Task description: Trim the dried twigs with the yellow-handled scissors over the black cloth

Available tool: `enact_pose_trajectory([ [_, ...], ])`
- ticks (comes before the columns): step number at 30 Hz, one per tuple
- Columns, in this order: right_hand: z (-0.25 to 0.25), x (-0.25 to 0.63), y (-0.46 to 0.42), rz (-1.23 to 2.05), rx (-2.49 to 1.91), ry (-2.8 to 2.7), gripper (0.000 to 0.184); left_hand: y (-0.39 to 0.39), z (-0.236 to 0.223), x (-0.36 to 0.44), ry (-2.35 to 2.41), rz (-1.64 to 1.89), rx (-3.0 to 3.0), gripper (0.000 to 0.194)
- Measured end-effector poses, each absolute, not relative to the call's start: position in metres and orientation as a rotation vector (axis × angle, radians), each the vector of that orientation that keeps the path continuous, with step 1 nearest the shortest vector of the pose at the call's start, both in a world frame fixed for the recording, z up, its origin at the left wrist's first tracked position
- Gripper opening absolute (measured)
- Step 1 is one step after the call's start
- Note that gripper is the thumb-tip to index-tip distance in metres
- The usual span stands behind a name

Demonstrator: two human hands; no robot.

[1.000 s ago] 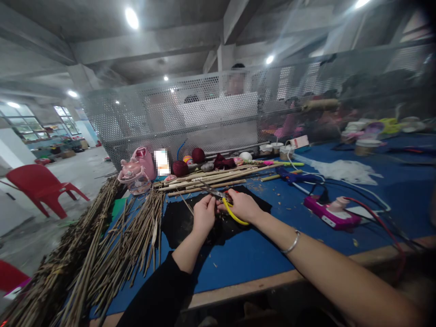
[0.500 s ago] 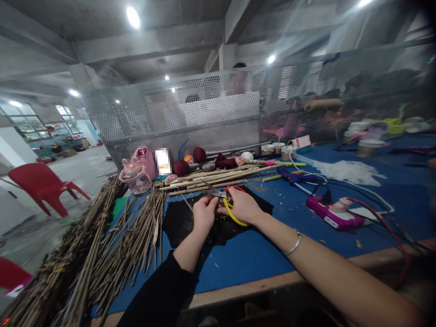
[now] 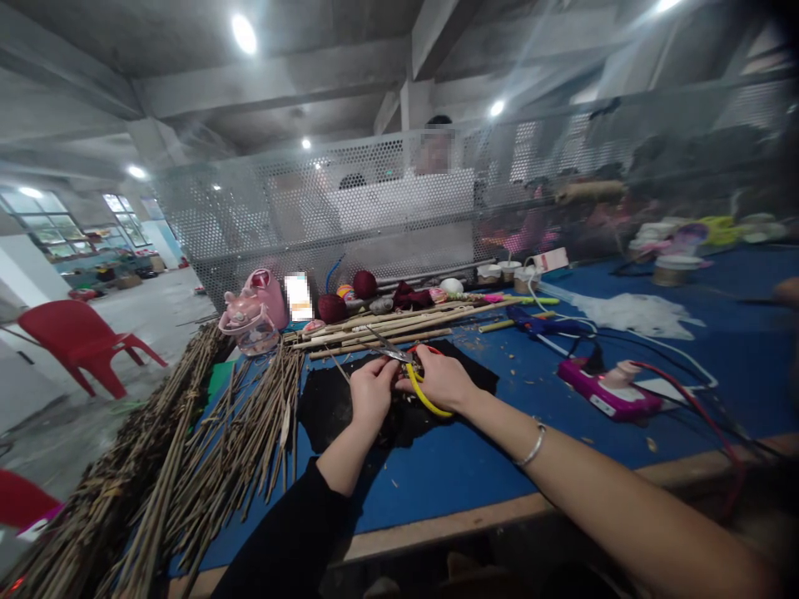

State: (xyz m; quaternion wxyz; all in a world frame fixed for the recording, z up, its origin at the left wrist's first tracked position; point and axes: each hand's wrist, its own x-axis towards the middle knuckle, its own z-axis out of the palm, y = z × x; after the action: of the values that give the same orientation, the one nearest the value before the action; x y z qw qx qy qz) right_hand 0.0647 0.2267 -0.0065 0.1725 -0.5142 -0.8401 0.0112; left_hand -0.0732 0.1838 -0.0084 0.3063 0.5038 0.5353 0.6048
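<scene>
Scissors [image 3: 409, 358] in the right hand [image 3: 443, 378], above a black cloth

The right hand grasps the scissors by their handles, a yellow loop [image 3: 430, 406] on the near side and a red one beyond it. The blades stand parted, pointing left and toward the far edge of the blue tabletop [image 3: 449, 482]. The left hand [image 3: 370, 389] is right beside the blades, thumb and fingers drawn together; a thin stick [image 3: 340, 366] ends near it, but I cannot tell whether that hand is gripping anything. Both hands are over the black cloth [image 3: 330, 408], spread around the middle of the tabletop, and a bracelet [image 3: 535, 445] circles the right forearm.

Loose brown sticks [image 3: 243, 433] fan out between the cloth and the tabletop's left edge — beside them, a thicker bundle [image 3: 93, 491] runs along that edge toward the near left corner. Beyond the cloth, pale rods [image 3: 399, 324] lie along the far edge, with two dark red yarn balls [image 3: 364, 284] behind them. A pink-lidded container [image 3: 250, 320] stands near the far left corner. On the right half are a blue tool [image 3: 543, 323], a magenta power strip [image 3: 605, 398] with plugs in it, and crumpled clear plastic [image 3: 642, 314]. A perforated metal screen [image 3: 250, 208] rises behind the far edge.
</scene>
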Motion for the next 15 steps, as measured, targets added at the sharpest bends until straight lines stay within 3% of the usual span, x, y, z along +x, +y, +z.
enact_pose_trajectory([
  [15,-0.010,0.067,0.232,0.060,-1.459,-2.396,0.054,0.198,-0.024,-0.077,1.198,1.569,1.075,0.023],
])
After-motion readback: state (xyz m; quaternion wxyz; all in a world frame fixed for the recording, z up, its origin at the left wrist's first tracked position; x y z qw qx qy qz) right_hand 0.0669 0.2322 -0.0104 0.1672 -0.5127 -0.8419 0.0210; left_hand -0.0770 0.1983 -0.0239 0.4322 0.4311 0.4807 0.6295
